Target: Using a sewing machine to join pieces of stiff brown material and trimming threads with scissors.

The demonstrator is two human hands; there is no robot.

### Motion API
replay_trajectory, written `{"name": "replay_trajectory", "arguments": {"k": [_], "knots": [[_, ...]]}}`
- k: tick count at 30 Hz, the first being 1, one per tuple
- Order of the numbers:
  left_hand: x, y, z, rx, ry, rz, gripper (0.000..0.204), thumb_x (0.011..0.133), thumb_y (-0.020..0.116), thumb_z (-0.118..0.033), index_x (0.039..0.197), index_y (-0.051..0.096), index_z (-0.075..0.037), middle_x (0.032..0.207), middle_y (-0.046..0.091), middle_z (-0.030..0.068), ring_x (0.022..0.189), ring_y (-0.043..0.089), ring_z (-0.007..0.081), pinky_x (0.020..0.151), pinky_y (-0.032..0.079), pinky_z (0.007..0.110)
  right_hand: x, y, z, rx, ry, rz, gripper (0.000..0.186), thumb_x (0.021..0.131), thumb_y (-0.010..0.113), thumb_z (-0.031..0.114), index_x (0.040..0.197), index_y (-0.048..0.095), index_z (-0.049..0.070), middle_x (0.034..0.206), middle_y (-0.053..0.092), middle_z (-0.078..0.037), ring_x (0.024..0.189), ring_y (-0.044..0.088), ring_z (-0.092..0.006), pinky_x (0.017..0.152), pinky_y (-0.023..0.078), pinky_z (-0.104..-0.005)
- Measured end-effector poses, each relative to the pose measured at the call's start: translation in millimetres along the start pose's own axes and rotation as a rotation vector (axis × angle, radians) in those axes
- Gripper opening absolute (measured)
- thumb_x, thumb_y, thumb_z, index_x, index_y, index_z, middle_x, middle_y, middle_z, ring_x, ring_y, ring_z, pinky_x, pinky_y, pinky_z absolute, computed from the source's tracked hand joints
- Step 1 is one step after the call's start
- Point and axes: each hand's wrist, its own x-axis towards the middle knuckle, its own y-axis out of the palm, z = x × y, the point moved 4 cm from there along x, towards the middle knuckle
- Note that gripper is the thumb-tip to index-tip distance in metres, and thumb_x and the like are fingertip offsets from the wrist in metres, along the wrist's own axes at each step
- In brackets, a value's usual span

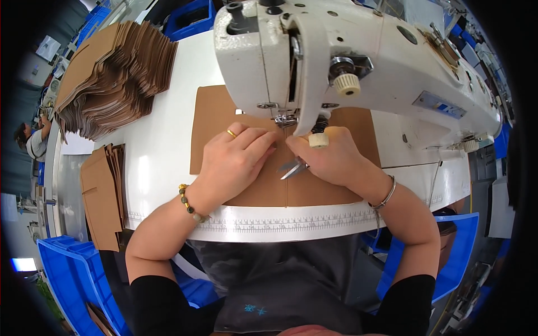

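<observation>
A flat brown panel (330, 190), perhaps leather or a look-alike, lies under the head of a white sewing machine (381, 61). A seam line runs down its middle toward me. My left hand (238, 159) rests on the panel left of this line, fingers bent and pressed together against it near the presser foot (286, 120). My right hand (336, 157) is closed around small metal scissors (295, 168), whose blades point toward me and to the left over the panel. Its fingertips, close to the needle area, are partly hidden by the machine's knob.
A tall stack of brown panels (115, 78) stands at the far left of the white table (151, 168). Nearer, more folded brown pieces (102, 196) overhang the left edge. A printed ruler (291, 223) follows the front edge. Blue bins stand at lower left (75, 274) and right (457, 263).
</observation>
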Motion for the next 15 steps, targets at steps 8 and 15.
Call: {"name": "replay_trajectory", "arguments": {"k": [8, 15], "knots": [[-1.8, 14.7, 7.7, -0.057, 0.022, 0.037, 0.023, 0.073, 0.074, -0.011, 0.096, 0.076, -0.013, 0.091, 0.065, -0.0022, 0.084, 0.061, 0.0181, 0.068, 0.055, 0.03, 2.6, -6.9, 11.8, 0.014, -0.101, 0.058, 0.008, 0.086, 0.065, 0.018, 0.088, 0.062, 0.011, 0.061, 0.057, -0.005, 0.053, 0.062, -0.0221, 0.045, 0.046, -0.0366], [-6.5, 10.6, 24.1, 0.012, -0.005, -0.004, 0.018, 0.075, 0.068, -0.01, 0.091, 0.076, -0.012, 0.089, 0.063, -0.0026, 0.087, 0.061, 0.0184, 0.073, 0.053, 0.031, -7.0, -15.1, 19.3, -0.131, 0.086, 0.168, 0.027, 0.084, 0.067, 0.016, 0.109, 0.071, 0.006, 0.067, 0.062, -0.005, 0.053, 0.062, -0.0199, 0.047, 0.048, -0.0339]]}}
